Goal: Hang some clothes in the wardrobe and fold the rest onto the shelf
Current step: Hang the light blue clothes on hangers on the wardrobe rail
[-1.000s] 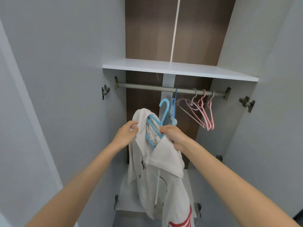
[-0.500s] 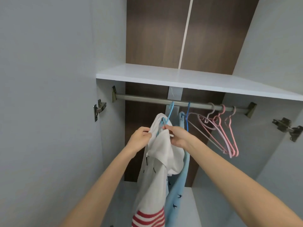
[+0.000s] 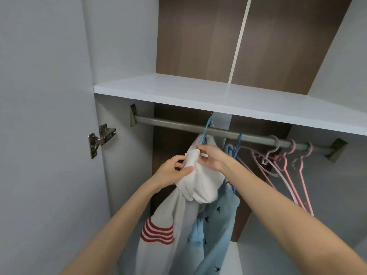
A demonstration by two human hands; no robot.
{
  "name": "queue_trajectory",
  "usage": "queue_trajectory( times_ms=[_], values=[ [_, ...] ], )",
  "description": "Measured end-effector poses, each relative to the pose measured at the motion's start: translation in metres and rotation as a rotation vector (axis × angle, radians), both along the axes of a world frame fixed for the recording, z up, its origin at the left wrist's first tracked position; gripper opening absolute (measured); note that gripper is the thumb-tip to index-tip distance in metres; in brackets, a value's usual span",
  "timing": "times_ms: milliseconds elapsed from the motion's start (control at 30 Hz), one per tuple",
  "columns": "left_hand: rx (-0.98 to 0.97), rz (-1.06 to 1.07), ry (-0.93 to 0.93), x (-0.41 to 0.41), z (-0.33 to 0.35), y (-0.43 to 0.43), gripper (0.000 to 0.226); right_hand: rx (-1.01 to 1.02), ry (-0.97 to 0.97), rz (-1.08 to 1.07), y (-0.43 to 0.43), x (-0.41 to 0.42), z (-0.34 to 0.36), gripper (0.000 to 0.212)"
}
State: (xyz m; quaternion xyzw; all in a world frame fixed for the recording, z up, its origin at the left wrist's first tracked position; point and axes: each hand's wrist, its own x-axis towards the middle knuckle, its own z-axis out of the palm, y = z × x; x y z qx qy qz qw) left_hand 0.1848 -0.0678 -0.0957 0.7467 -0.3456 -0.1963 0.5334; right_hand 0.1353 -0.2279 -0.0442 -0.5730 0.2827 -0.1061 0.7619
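Both hands reach up: left hand (image 3: 172, 171) grips the white hoodie (image 3: 195, 181), right hand (image 3: 213, 158) pinches its collar; the hanger's (image 3: 205, 130) body is hidden.

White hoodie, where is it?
Head view, centre: white hoodie on blue hanger at the rail, held by left hand and right hand, left of blue shirt.

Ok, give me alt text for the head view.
A person's left hand and right hand grip a white fabric top with red stripes, on a light blue plastic hanger at a grey metal wardrobe rail. A pale blue patterned shirt hangs beside it; empty pink plastic hangers hang further right.
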Motion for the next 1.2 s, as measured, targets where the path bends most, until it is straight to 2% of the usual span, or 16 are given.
queue_trajectory(
  times_ms=[400,667,767,933,1067,1200],
  values=[
    [0.093,-0.096,0.14,0.006,-0.026,-0.051,0.057,-0.124,0.121,0.032,-0.048,0.015,-0.028,0.015],
    [0.099,-0.09,0.14,0.001,-0.037,-0.073,0.054,-0.323,0.151,-0.04,-0.053,0.016,-0.037,0.012],
    [0.117,-0.053,0.095,-0.002,-0.04,-0.073,0.059,-0.327,0.113,-0.066,-0.052,0.01,-0.039,0.009],
    [0.14,0.011,-0.056,-0.011,-0.036,-0.066,0.061,-0.385,0.085,-0.027,-0.049,-0.01,-0.035,0.028],
    [0.072,0.124,-0.192,-0.023,-0.018,-0.053,0.047,-0.433,0.042,-0.049,-0.043,-0.037,-0.03,0.026],
    [-0.006,0.062,-0.305,-0.04,0.003,-0.043,0.037,-0.457,-0.077,-0.188,-0.035,-0.072,-0.029,0.022]
  ],
)
